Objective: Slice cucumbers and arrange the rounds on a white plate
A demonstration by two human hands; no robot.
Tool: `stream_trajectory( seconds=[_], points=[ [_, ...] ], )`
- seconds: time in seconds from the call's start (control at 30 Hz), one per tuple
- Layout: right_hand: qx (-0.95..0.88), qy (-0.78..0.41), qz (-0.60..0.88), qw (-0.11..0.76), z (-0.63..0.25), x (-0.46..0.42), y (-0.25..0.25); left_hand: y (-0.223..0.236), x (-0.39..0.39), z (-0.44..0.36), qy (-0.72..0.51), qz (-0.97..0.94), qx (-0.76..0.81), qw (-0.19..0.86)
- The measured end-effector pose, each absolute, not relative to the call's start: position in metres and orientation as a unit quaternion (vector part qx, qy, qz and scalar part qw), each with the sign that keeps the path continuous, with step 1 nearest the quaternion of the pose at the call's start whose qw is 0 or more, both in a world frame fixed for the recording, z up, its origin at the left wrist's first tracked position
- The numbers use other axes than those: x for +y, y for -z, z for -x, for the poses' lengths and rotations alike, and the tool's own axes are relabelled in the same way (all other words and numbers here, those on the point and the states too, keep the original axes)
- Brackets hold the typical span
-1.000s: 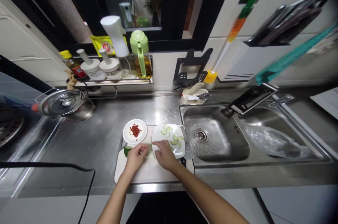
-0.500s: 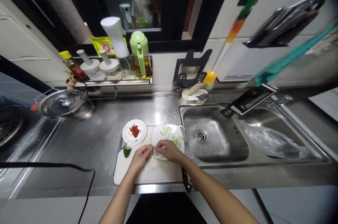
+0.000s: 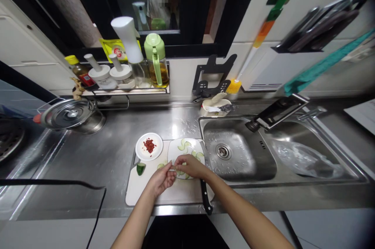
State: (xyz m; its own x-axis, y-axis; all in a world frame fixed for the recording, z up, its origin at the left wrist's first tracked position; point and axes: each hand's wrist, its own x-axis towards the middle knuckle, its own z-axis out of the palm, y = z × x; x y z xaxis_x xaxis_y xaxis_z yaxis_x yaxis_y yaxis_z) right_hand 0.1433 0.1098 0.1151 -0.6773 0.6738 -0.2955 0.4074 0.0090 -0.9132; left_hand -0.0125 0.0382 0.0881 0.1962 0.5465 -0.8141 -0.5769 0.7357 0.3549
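Note:
My left hand (image 3: 162,180), palm turned up, pinches thin pale cucumber slices (image 3: 172,170) between thumb and fingers. The fingertips of my right hand (image 3: 190,166) close on the same slices from the other side, over the near left edge of a white square plate (image 3: 173,148). Thin green-edged cucumber slices (image 3: 184,145) lie in fanned groups on that plate, partly hidden by my right hand. More slices (image 3: 160,166) rest on the cutting board (image 3: 135,195) beyond my left hand. A cucumber end (image 3: 141,169) sits at the board's left side.
A round white dish (image 3: 141,154) with chopped red bits (image 3: 149,145) overlaps the board's far left corner. A knife (image 3: 206,200) lies along the board's right edge, its black handle towards me. The sink (image 3: 243,155) is to the right, a lidded pot (image 3: 84,118) to the left.
My left hand has turned palm up and shifted slightly right, uncovering slices on the board. My right hand stays nearly in place, fingertips still against the left hand's.

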Motion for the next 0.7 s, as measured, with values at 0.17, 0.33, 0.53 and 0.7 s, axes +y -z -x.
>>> stream_trajectory(
  seconds=[0.17, 0.33, 0.53, 0.7],
  points=[
    [-0.712, -0.578, 0.389, 0.088, -0.148, 0.115, -0.110, -0.083, 0.042, 0.014, -0.401, -0.028, 0.534, 0.744],
    [-0.717, -0.570, 0.392, 0.081, -0.150, 0.119, -0.106, -0.083, 0.046, 0.016, -0.447, -0.063, 0.551, 0.702],
    [-0.726, -0.563, 0.389, 0.067, -0.152, 0.125, -0.102, -0.083, 0.050, 0.017, -0.439, -0.104, 0.583, 0.676],
    [-0.743, -0.537, 0.395, 0.051, -0.151, 0.131, -0.099, -0.076, 0.051, 0.019, -0.451, -0.158, 0.602, 0.640]
  ],
)
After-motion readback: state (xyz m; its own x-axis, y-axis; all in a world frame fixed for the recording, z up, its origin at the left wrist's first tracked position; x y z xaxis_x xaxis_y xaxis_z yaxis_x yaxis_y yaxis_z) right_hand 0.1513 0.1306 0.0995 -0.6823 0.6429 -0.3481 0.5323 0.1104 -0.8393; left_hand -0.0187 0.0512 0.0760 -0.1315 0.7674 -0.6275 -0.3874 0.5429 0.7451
